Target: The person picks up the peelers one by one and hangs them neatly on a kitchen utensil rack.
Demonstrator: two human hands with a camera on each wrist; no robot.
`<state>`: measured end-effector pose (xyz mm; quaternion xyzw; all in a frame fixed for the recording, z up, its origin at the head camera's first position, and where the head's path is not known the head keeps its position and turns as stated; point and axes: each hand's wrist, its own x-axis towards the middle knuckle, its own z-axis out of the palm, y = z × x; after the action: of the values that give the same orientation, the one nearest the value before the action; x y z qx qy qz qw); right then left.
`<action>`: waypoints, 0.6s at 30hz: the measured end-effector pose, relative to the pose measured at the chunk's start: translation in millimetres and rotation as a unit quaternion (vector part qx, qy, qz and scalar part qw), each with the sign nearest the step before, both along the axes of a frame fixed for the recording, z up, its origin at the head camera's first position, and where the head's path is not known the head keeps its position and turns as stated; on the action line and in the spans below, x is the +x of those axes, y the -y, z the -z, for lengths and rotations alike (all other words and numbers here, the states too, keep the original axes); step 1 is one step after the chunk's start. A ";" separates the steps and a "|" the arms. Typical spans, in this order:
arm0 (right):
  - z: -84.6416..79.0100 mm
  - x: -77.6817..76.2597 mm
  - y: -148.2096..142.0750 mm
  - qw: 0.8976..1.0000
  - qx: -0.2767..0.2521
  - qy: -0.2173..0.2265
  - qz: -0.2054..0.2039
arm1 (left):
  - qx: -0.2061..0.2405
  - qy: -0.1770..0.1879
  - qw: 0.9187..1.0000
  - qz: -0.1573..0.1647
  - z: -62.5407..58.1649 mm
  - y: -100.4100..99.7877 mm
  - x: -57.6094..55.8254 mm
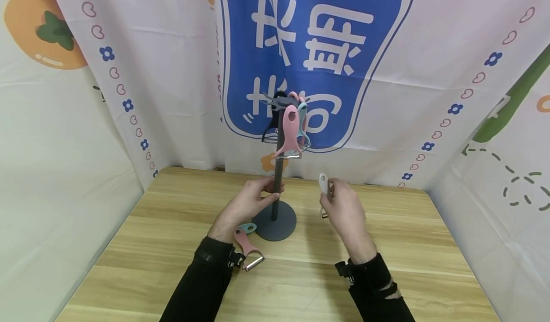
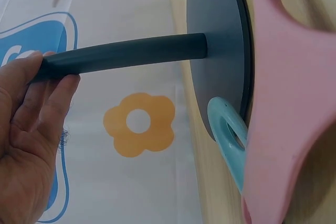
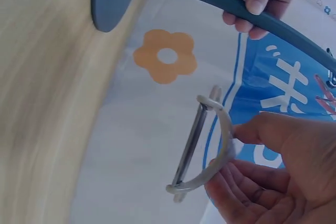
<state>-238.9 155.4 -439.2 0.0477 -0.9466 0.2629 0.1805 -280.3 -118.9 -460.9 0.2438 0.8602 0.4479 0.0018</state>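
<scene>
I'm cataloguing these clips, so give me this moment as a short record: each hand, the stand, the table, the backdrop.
left hand: grips the pole of the dark stand
right hand: pinches a white peeler, apart from the stand
stand top: pink peeler, light-blue peeler and black peeler among those hanging
table: second pink peeler and a partly hidden light-blue handle, near the stand's base
backdrop: white cloth with a blue printed panel

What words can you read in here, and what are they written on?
"未来", sideways on the blue sign; the stand partly covers "未".
"可期", beside it; the peelers partly cover "可".
Tiny red print on the cloth: too small to read.
I see none on the peelers or stand.
</scene>
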 end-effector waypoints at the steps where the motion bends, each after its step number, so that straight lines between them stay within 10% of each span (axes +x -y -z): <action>1: -1.9 0.9 0.2 1.000 -0.001 -0.010 0.002 | 0.000 -0.001 1.000 0.000 0.0 -0.1 0.1; 18: -30.4 17.2 7.6 0.983 -0.064 -0.168 -0.026 | 0.003 -0.017 1.000 0.009 0.8 -1.2 -1.5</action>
<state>-221.6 147.8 -408.8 0.1043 -0.8823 0.3158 0.3331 -281.8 -117.6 -461.6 0.2587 0.8568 0.4460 -0.0096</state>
